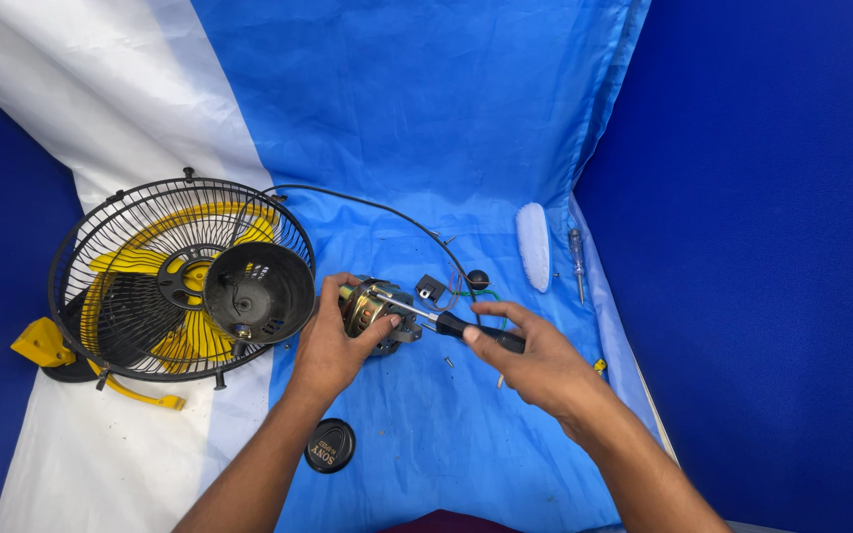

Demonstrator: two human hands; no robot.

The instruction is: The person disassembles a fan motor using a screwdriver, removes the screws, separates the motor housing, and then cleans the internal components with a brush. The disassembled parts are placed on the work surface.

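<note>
left hand [333,341]: wrapped around the fan motor [372,308], fingers over its far side and thumb on the near side, closed firmly on it; it reads as bracing the motor so it cannot turn or slide under the tool.
right hand [535,360]: curled shut around the black handle of the screwdriver [446,323], index finger laid along the handle, seemingly to steer the tip.
screwdriver: lies nearly level, its metal shaft running left from the handle with the tip at the top of the motor; whether it sits in a screw head cannot be told.
fan motor: copper windings showing, resting on the sheet near its middle, just right of the fan parts; thin wires [481,294] trail from it toward the right, and a black cable [367,204] arcs away over the sheet toward the grille.
fan grille [120,281]: black wire cage lying flat near the sheet's left edge, with yellow blades [165,341] inside it.
motor cover [259,291]: black cup-shaped shell lying on the grille's right side, open mouth facing the camera.
round black cap [330,445]: on the sheet near its front edge, beside the left forearm.
small parts: a loose screw [448,362] just in front of the motor, between the hands.
spare tools: a tester screwdriver [577,259] and a white oblong piece [533,245] near the sheet's right edge, well apart from the hands.
surface: a blue and white plastic sheet [426,118], wrinkled, spread flat and running up behind.
room: deep blue walls [772,247] close in on both sides.
</note>
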